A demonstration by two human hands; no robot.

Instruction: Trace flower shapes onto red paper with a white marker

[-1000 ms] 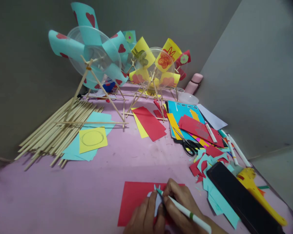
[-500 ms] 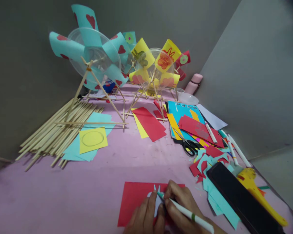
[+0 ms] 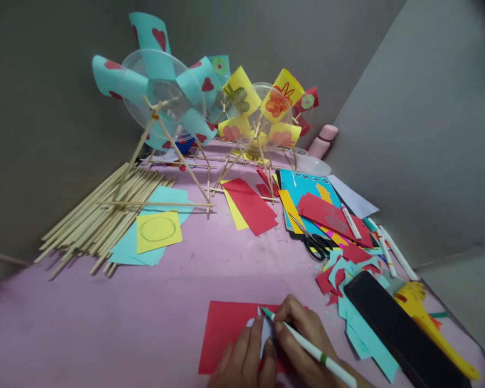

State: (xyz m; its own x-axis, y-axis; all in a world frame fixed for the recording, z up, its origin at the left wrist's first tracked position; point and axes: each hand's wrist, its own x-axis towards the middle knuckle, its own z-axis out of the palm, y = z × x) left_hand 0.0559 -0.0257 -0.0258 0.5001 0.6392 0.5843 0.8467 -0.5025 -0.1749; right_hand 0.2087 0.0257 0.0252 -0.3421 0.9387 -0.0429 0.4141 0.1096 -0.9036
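On the worktop (image 3: 84, 318), well beyond the hands, the blue pinwheel (image 3: 157, 75) and the smaller yellow pinwheel (image 3: 278, 105) stand assembled on stick frames, their blades decorated. By contrast, the piece at the hands looks only partway along: outlining seems under way at the top of the shape, with the rest of the outline and any cutting apparently left to do (fresh ink is too small to make out)

The red sheet (image 3: 220, 334) lies flat beneath the hands, plain and uncut where visible. On it, partly covered by the left hand (image 3: 242, 355), is the pale cutout (image 3: 267, 334), rounded, with at least 1 narrow prong at its far end. The left hand's fingers lie close together, pressing it down without gripping. The right hand (image 3: 305, 339) pinches the white pen (image 3: 313, 350), its green tip (image 3: 265, 311) beside that prong
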